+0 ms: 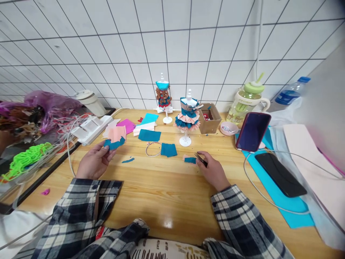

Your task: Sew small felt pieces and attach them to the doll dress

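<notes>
My left hand (95, 160) pinches a ragged strip of teal crepe paper (114, 144) between thumb and fingers, above the table's left side. My right hand (213, 171) is closed round a small dark pointed tool (201, 159), either tweezers or snips; I cannot tell which. Its tip is close to a small teal piece (190, 160) on the table. Between the hands lie a square teal piece (169, 149), a thin ring (153, 149) and a narrow teal scrap (128, 160). Beyond them stands a miniature dress form (187, 117) in a ruffled teal and pink paper dress.
A second dressed form (163, 95) stands near the tiled wall. Coloured paper sheets (150, 135) lie at centre left, by a power strip (91, 129). Right of the form are a cardboard box (210, 122), pink bowl (229, 128), propped phone (253, 131), green-lidded jug (244, 102) and black phone (280, 174).
</notes>
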Demonstrator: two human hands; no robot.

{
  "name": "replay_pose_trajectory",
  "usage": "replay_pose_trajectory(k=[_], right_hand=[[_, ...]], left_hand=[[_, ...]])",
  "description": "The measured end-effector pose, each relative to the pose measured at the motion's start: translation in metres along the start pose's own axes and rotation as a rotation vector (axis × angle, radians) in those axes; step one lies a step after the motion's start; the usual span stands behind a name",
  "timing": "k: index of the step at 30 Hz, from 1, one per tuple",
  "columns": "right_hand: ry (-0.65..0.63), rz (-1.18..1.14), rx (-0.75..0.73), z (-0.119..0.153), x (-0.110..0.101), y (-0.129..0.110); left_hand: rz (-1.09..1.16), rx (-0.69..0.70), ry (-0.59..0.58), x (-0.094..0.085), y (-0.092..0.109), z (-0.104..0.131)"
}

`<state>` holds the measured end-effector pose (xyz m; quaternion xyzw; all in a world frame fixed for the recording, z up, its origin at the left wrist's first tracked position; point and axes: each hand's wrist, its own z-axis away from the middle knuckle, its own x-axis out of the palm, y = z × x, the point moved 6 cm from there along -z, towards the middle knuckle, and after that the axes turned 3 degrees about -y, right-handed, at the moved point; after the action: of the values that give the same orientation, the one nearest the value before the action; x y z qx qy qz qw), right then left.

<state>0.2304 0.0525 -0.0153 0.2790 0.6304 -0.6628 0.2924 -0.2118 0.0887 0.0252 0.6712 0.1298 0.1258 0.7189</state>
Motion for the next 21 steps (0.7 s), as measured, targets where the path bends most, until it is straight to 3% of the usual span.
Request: replay_pose_trajectory(k=[3,4,6,9,11,16,19,21], right_hand=[[-0.026,-0.078,-0.051,0.002,0.004,-0.007],[-0.044,-0.109,-0.081,0.003,0.006,-0.011],[-0.071,-0.132,-0.127,0.006,0.009,-0.016],[-0.064,-0.08,-0.128,0.007,0.01,-0.018],[-0.049,-0.065,-0.111,0.007,0.009,-0.016],[-0.064,-0.074,-0.113,0.008,0.011,-0.018],[-0.075,-0.064,-0.128,0.008,0.013,-0.018],[-0.076,-0.059,-0.124,0.008,0.013,-0.018]], left_hand=[[0.041,-0.074,-0.163,0.027,-0.001,0.016],[-0.037,-0.109,-0.269,0.038,-0.004,0.022],[-0.346,-0.095,-0.353,0.049,-0.009,0.027],[-0.88,0.061,-0.164,0.035,-0.012,0.019],[-1.045,0.102,-0.248,0.032,-0.023,0.013],[-1.199,0.176,-0.274,0.022,-0.035,0.002],[-1.233,0.18,-0.285,0.026,-0.034,0.0],[-1.173,0.196,-0.223,0.032,-0.027,0.002]])
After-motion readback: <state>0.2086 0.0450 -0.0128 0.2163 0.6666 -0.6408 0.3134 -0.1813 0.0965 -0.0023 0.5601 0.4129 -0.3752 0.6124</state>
